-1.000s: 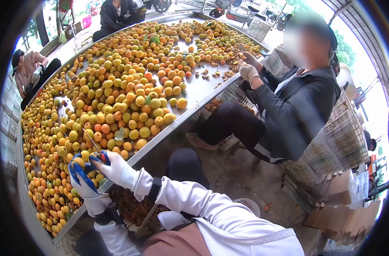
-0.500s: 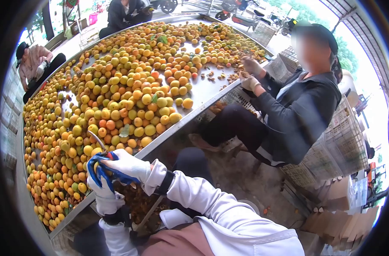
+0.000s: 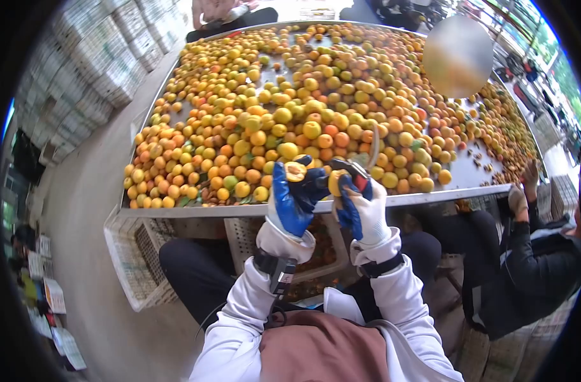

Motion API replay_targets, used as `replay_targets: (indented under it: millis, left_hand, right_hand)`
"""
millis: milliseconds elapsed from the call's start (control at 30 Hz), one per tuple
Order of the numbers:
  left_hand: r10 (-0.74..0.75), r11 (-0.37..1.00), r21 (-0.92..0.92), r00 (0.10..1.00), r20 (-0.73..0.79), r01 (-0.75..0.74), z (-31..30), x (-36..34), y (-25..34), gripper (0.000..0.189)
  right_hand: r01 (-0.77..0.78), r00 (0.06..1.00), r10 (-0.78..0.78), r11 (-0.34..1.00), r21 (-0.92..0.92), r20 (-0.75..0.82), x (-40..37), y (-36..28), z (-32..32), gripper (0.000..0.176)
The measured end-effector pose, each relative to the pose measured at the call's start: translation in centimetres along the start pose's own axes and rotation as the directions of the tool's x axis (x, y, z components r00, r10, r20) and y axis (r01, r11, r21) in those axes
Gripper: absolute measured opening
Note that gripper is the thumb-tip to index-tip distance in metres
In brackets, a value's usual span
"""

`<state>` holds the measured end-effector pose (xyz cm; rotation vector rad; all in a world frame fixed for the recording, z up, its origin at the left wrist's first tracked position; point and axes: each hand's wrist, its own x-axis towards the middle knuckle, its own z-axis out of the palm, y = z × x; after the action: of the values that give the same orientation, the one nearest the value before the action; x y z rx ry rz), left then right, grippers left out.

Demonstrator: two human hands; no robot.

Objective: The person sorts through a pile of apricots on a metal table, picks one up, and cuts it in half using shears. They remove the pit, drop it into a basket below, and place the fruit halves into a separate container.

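Observation:
Both my hands wear white gloves with blue palms, side by side in front of the table's near edge. My left hand [image 3: 292,200], palm up, holds an apricot half [image 3: 295,170] with the orange cut face showing. My right hand [image 3: 362,207] is closed around a tool with a red and black handle [image 3: 359,183] and a thin curved blade [image 3: 374,145] pointing up; it looks like a curved knife. Another apricot half [image 3: 336,183] is held in the same hand, at the thumb side. Beyond both hands lie many whole yellow-orange apricots [image 3: 311,130].
A metal-rimmed table [image 3: 424,198] carries the fruit. Pits or scraps [image 3: 478,156] lie at its right. Plastic crates [image 3: 134,254] stand below the near edge, with stacked crates [image 3: 90,51] at far left. A co-worker [image 3: 526,267] sits at right; another person [image 3: 223,13] sits opposite.
My view has swung left. My hands, earlier together around the fruit and tool, are now apart, with a cut apricot half in each. The blade stays in my right hand.

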<state>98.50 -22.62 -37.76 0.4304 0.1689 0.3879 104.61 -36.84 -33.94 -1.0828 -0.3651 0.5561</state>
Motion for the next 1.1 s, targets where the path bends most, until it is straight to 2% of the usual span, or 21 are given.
replay_targets:
  millis: [100, 167, 200, 233, 300, 333, 367, 433, 467, 500, 567, 633, 700, 767, 833, 900, 933, 967, 1033, 1067, 1100]
  left_hand:
    - [-0.016, 0.983, -0.179, 0.996, 0.083, 0.03, -1.6, 0.1, -0.2, 0.055]
    - [-0.011, 0.985, -0.171, 1.0, -0.007, 0.01, -1.7, -0.3, -0.4, 0.056]
    - [-0.043, 0.968, -0.246, 0.999, 0.028, 0.048, -2.0, -0.4, -0.4, 0.056]
    - [-0.058, 0.972, -0.23, 0.998, -0.019, 0.052, -2.1, -0.8, -0.4, 0.057]
    - [-0.098, 0.966, -0.241, 0.995, -0.012, 0.092, -2.6, -1.3, -0.3, 0.056]
    - [-0.127, 0.961, -0.254, 0.99, -0.063, 0.107, -3.4, -1.2, -0.4, 0.056]
    - [-0.091, 0.951, -0.3, 0.994, -0.054, 0.07, -3.3, -1.2, -0.7, 0.054]
    - [-0.111, 0.983, -0.161, 0.986, -0.121, 0.091, -3.6, -2.0, -0.7, 0.053]
    - [-0.116, 0.981, -0.168, 0.986, -0.124, 0.094, -3.3, -2.4, -0.7, 0.053]
    - [-0.126, 0.988, -0.105, 0.983, -0.132, 0.113, -2.9, -2.8, -0.7, 0.053]
    - [-0.15, 0.988, -0.048, 0.978, -0.142, 0.144, -2.4, -3.3, -1.2, 0.053]
    - [-0.118, 0.977, 0.157, 0.981, -0.152, 0.142, -1.8, -3.5, -2.1, 0.054]
    - [-0.138, 0.968, 0.192, 0.98, -0.141, 0.164, -1.4, -3.8, -3.1, 0.054]
    - [-0.156, 0.961, 0.211, 0.98, -0.127, 0.18, -1.1, -4.0, -4.1, 0.048]
    - [-0.153, 0.96, 0.221, 0.983, -0.1, 0.172, -1.4, -3.9, -5.0, 0.045]
    - [-0.128, 0.961, 0.242, 0.991, -0.05, 0.136, -0.8, -4.0, -5.2, 0.037]
    - [0.011, 0.805, 0.591, 0.994, -0.108, 0.055, -0.4, -4.8, -5.4, 0.038]
    - [0.006, 0.803, 0.593, 0.994, -0.105, 0.058, 0.0, -4.8, -5.4, 0.038]
    - [-0.074, 0.909, 0.393, 0.98, -0.183, 0.142, 0.6, -4.4, -5.6, 0.039]
    - [0.005, 0.861, 0.505, 0.994, -0.113, 0.053, -0.2, -4.1, -6.1, 0.039]
    - [-0.003, 0.862, 0.503, 0.994, -0.105, 0.056, -1.1, -3.8, -6.5, 0.039]
  right_hand:
    - [0.042, 0.999, -0.04, 0.991, -0.129, 0.013, -0.7, 0.2, 0.7, 0.026]
    - [0.28, 0.958, -0.263, 0.786, -0.552, 0.112, -1.3, 0.5, 1.7, 0.03]
    - [0.3, 0.953, -0.223, 0.77, -0.563, 0.203, -1.3, 0.7, 2.0, 0.032]
    - [0.369, 0.929, -0.264, 0.714, -0.594, 0.259, -1.5, 0.9, 2.5, 0.031]
    - [0.382, 0.923, -0.306, 0.662, -0.645, 0.233, -1.4, 1.7, 2.8, 0.03]
    - [0.286, 0.957, -0.247, 0.713, -0.64, 0.151, -1.7, 1.3, 2.9, 0.028]
    - [0.38, 0.918, -0.348, 0.639, -0.669, 0.19, -1.5, 1.1, 2.6, 0.023]
    - [0.115, 0.993, -0.118, 0.957, -0.266, 0.005, -1.5, 0.6, 2.0, 0.019]
    - [0.131, 0.991, -0.131, 0.991, -0.037, -0.006, -1.0, 0.8, 1.9, 0.022]
    - [0.143, 0.988, -0.138, 0.986, 0.081, -0.063, -0.9, 0.0, 2.8, 0.024]
    - [0.222, 0.974, -0.228, 0.931, 0.289, -0.013, 0.2, 0.5, 1.7, 0.025]
    - [0.223, 0.974, -0.222, 0.925, 0.308, -0.039, 0.8, 0.6, 1.5, 0.027]
    - [0.181, 0.98, -0.196, 0.851, 0.494, -0.022, 1.1, 0.7, 1.2, 0.031]
    - [0.196, 0.981, -0.158, 0.827, 0.528, -0.115, 0.9, 0.4, 1.5, 0.034]
    - [0.211, 0.972, -0.231, 0.788, 0.578, -0.04, 1.3, 0.2, 1.0, 0.037]
    - [0.25, 0.967, -0.238, 0.791, 0.558, -0.095, 1.4, 0.0, 1.0, 0.038]
    - [0.283, 0.959, -0.244, 0.794, 0.539, -0.144, 1.4, 0.0, 1.1, 0.04]
    - [0.289, 0.957, -0.247, 0.792, 0.538, -0.15, 1.4, 0.0, 1.0, 0.04]
    - [0.38, 0.925, -0.342, 0.819, 0.431, -0.165, 1.5, 0.4, 0.5, 0.04]
    - [0.389, 0.921, -0.355, 0.795, 0.466, -0.162, 1.6, 1.1, 0.0, 0.038]
    - [0.45, 0.893, -0.401, 0.797, 0.402, -0.204, 1.3, 0.6, 0.6, 0.037]
